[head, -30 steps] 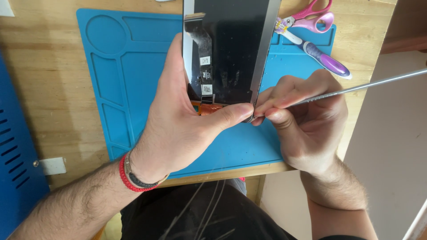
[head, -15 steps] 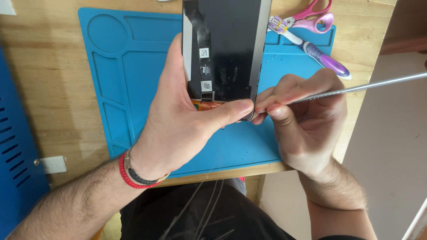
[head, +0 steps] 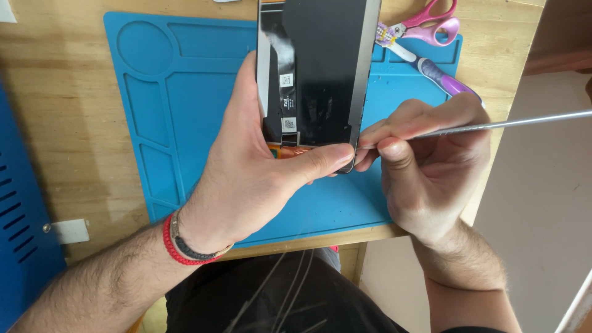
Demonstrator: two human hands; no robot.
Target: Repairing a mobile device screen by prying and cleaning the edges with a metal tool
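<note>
My left hand point(head: 259, 176) grips the near end of a black phone screen panel point(head: 320, 74), held upright over the blue silicone work mat point(head: 185, 111), with the thumb pressed across its lower edge. The panel's back shows a black ribbon with small white stickers and an orange flex strip near my thumb. My right hand point(head: 431, 166) pinches a thin metal pry tool point(head: 512, 123). The tool's tip touches the panel's lower right corner, and its shaft runs off to the right.
Pink-handled scissors point(head: 431, 24) and a purple-handled tool point(head: 441, 74) lie on the mat's far right corner. The mat sits on a wooden table point(head: 61, 123) whose front edge is near my body. A blue perforated metal surface point(head: 18, 209) stands at the left.
The panel has shifted slightly left and nearer in my left hand. My right hand keeps the tool tip at the lower right corner.
</note>
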